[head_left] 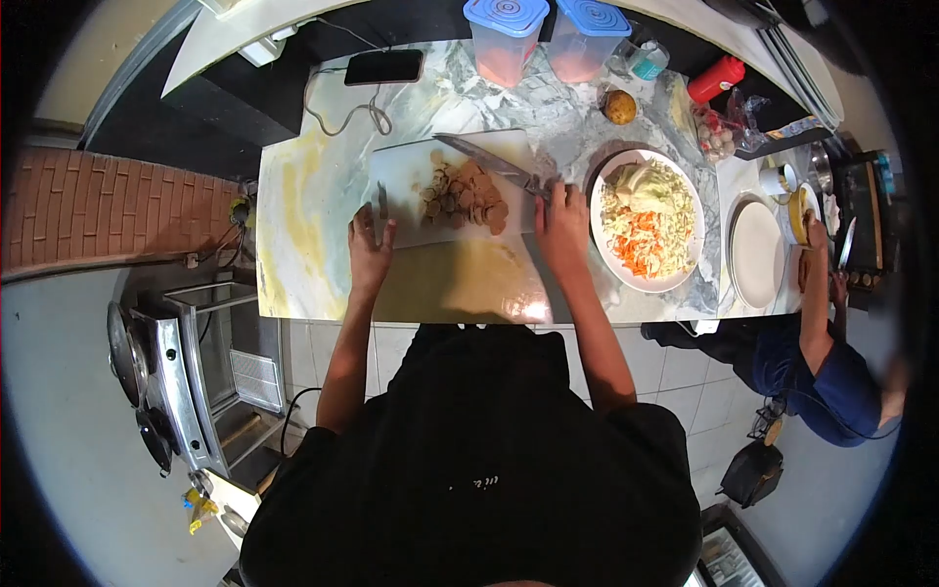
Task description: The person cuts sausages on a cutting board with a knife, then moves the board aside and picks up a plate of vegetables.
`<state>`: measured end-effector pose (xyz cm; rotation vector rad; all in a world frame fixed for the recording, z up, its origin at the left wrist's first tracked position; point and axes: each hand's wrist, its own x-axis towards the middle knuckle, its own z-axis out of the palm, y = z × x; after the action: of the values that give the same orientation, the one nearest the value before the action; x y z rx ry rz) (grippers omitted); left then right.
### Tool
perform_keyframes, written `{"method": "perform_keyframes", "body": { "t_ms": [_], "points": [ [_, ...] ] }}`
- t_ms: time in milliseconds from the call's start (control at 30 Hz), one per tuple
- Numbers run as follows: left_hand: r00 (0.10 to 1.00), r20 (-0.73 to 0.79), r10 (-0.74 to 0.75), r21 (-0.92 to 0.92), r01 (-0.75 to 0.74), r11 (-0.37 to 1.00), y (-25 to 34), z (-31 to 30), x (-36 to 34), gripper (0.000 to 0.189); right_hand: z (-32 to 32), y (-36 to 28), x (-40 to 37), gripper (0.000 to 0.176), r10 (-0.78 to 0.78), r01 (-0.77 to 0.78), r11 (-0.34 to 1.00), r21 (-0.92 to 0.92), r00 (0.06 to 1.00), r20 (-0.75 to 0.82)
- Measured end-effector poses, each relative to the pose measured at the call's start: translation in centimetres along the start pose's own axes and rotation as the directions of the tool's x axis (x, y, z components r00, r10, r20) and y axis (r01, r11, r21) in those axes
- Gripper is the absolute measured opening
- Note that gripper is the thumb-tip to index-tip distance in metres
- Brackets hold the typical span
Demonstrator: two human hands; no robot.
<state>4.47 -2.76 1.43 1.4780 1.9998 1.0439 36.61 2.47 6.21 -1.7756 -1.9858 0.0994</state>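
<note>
A white cutting board [401, 166] lies on the marble counter with a pile of brown sliced pieces [474, 199] on it. Across the board's upper right lies a large knife [486, 159], its handle end beside my right hand [562, 227]. That hand rests at the board's right edge, fingers apart; whether it touches the handle is unclear. My left hand [371, 245] is at the board's left edge with fingers spread, holding nothing. Just above it is a small dark blade-like item [382, 199]. Right of my right hand sits a white plate [599, 249] of shredded cabbage and carrot.
Along the back are a phone [384, 67] with a cable, two blue-lidded containers [505, 44] [585, 44], a round brown item [619, 108] and a red bottle [716, 80]. Stacked plates [757, 256] stand at right, near another person [817, 362] reaching over the counter.
</note>
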Motion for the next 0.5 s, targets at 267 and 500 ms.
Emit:
{"method": "perform_keyframes", "body": {
  "t_ms": [267,500],
  "points": [
    [0.974,0.173,-0.148,-0.199,0.181,0.963,-0.2,-1.3,2.1,0.054,1.2,-2.9,-4.8,0.042,0.22,-0.227,0.85,0.476,0.973,0.071],
    [0.979,0.185,-0.085,-0.279,0.136,0.951,-2.6,-1.1,2.2,0.057,3.4,-3.4,-4.6,0.041,0.323,-0.287,0.875,0.389,0.946,-0.029]
  ]
}}
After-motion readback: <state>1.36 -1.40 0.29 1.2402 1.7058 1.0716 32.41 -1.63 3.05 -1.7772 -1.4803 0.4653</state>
